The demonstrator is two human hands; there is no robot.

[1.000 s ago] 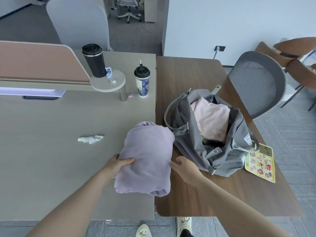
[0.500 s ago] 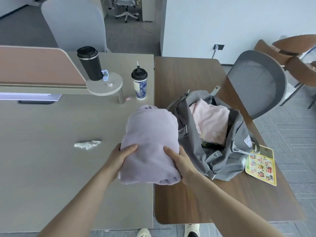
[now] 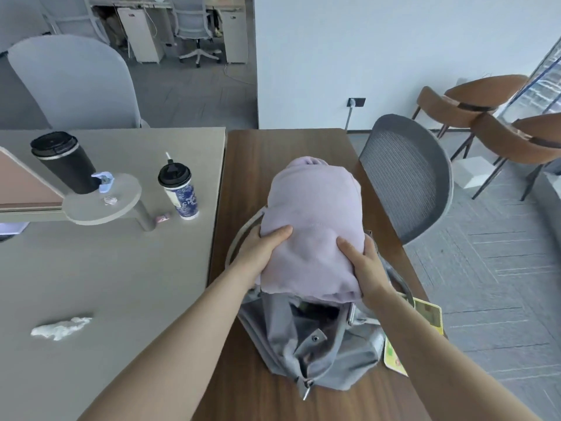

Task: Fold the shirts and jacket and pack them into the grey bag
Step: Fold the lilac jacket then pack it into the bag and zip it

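Hands grip the folded lilac garment [image 3: 312,226] from both sides, directly over the open mouth of the grey bag [image 3: 306,338]. Left hand [image 3: 261,247]: thumb lies across the top of the fabric, and the other fingers are hidden behind the bundle's left edge. Right hand [image 3: 364,265]: thumb pressed onto the top surface, fingers wrapped round the right edge. The garment covers most of the bag opening — only a dark gap of the interior shows below its near hem; whether the bundle rests on the contents or is held above them cannot be determined.

The bag sits on the brown wooden table [image 3: 273,153], with a yellow-green printed card [image 3: 431,314] partly under its right side. On the adjoining grey desk [image 3: 106,284]: a black tumbler [image 3: 65,162] on a round shelf, a lidded blue-patterned cup [image 3: 179,192] and a crumpled white tissue [image 3: 60,328]. A grey mesh chair [image 3: 406,180] stands just beside the table's right edge.
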